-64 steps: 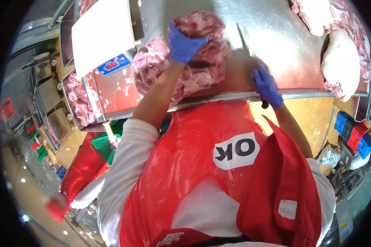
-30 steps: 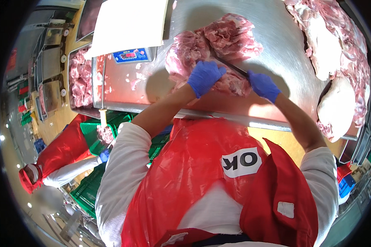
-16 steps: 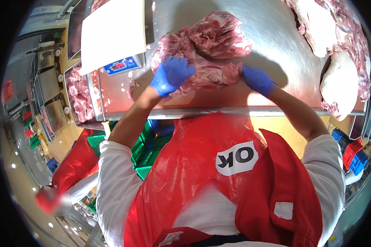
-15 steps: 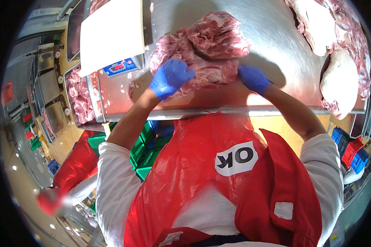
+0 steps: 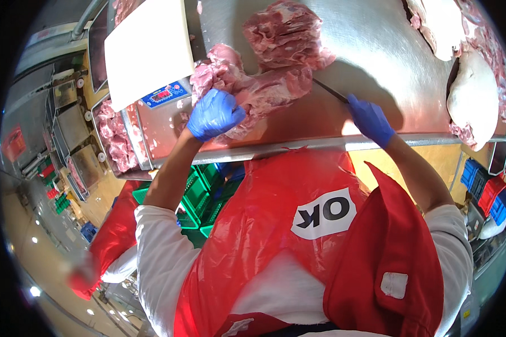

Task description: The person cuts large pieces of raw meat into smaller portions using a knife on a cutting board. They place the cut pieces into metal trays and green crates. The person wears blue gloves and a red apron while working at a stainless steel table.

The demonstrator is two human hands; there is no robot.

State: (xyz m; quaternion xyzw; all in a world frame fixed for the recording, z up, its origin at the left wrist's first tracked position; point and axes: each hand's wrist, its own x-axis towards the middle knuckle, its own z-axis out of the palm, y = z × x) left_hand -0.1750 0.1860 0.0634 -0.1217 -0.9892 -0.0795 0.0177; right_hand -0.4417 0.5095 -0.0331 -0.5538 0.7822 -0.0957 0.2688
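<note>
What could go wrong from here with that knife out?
Two risks stand out. The knife in the right hand points toward the meat, and the left hand is closed at the meat's near left side, so a slip could carry the blade that way. The meat also lies close to the table's front edge, so a hard pull might drag part of it over.

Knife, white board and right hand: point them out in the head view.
Knife (image 5: 330, 91), head view: on the blade.
White board (image 5: 150, 50), head view: on its flat top.
Right hand (image 5: 371, 119), head view: on the blue glove.
</note>
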